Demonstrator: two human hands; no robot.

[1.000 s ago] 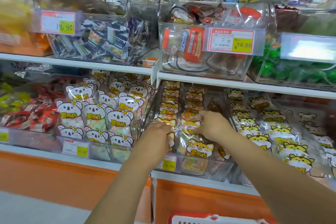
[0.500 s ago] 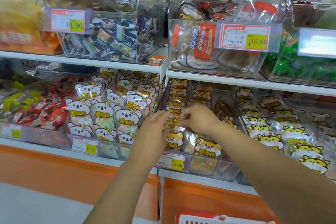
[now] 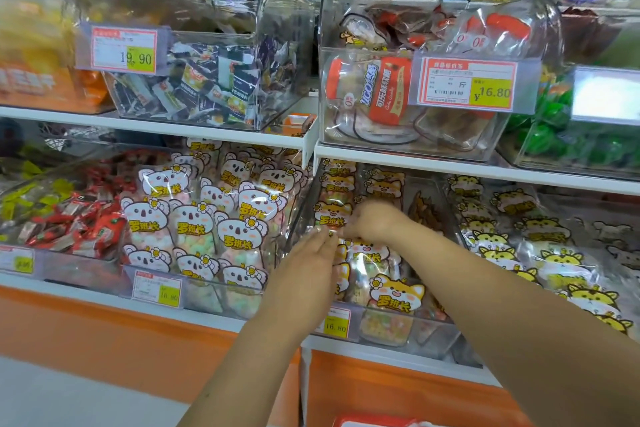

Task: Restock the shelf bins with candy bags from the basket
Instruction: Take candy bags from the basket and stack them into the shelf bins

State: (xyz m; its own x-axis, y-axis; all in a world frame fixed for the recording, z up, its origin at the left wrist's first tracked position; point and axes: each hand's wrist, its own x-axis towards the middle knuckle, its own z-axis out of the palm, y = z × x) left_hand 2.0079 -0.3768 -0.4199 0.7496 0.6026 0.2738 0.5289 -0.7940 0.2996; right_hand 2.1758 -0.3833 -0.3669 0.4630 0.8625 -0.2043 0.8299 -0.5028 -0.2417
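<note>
Fingers (image 3: 327, 239) on the left hand (image 3: 304, 267) are stretched out fairly flat, tips touching the clear wrap of a fox-print candy bag (image 3: 334, 215) in the middle bin (image 3: 408, 333) on the lower shelf (image 3: 221, 317). Can't honestly tell if they're pinching the bag or just resting on it. Right hand (image 3: 375, 222) is curled over, knuckles up, sitting on the same patch of bags just beside the left one; its fingertips are tucked under, so whether it's got hold of anything I can't say either.

Only the one head view, so here's the rest of it. That middle bin is a clear tilted tray, stacked with orange fox bags, another fox bag (image 3: 396, 291) lying near the front lip, and a yellow 16.80 tag (image 3: 335, 322) clipped on its front. Left of it is a bin of white koala bags (image 3: 194, 218) with pastel candy, packed pretty full, and further left a bin of red wrapped sweets (image 3: 72, 222). To the right, a bin of yellow tiger-looking bags (image 3: 498, 246).

Upper shelf has a clear bin of dark mixed wrappers (image 3: 207, 87) marked 19.90, and one with cola candy bags (image 3: 384, 90) marked 16.80. Right at the bottom edge, the red rim of the basket (image 3: 374, 421) just peeks in, under the right forearm. Both arms are bare.
</note>
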